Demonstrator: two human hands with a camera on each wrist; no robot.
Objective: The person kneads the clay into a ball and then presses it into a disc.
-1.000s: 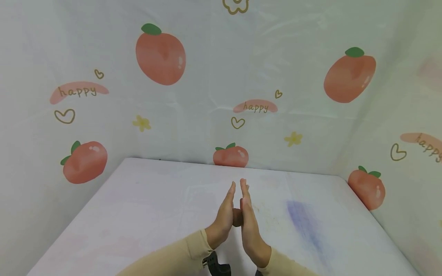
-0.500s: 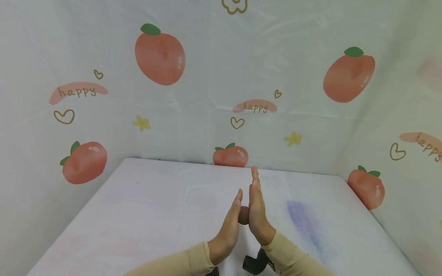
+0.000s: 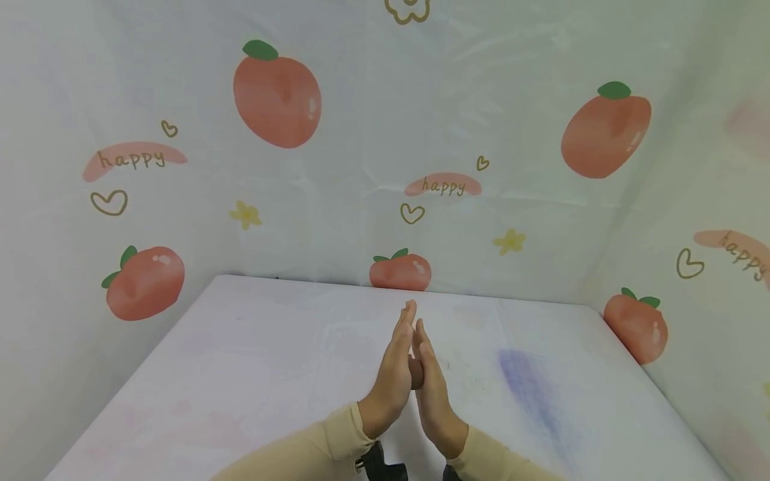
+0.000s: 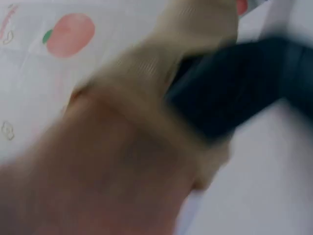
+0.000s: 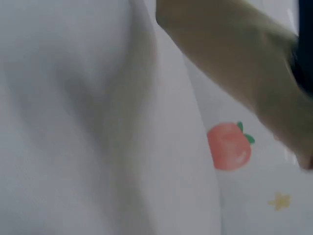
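In the head view, a small round brown ball [image 3: 416,374] sits between my two palms above the table. Its edges are covered by the hands, and its material is too small to tell. My left hand [image 3: 388,382] presses it from the left with straight fingers pointing away from me. From the right, my right hand [image 3: 434,403] lies flat against it, its fingertips a bit nearer to me than the left ones. The left wrist view holds a blurred wrist [image 4: 112,166] and a beige sleeve [image 4: 142,68]. Only a sleeve [image 5: 225,54] appears in the right wrist view; the ball is hidden there.
A white table [image 3: 271,361] with a bluish smear [image 3: 529,387] spreads under the hands. Behind it hangs a pale cloth [image 3: 361,133] printed with peaches, hearts and flowers. Black wrist gear [image 3: 382,464] shows below the hands.
The palms slide past each other around the ball: first the right hand went forward and the left back, now the left is forward and the right back. The ball shifted right, then left again.
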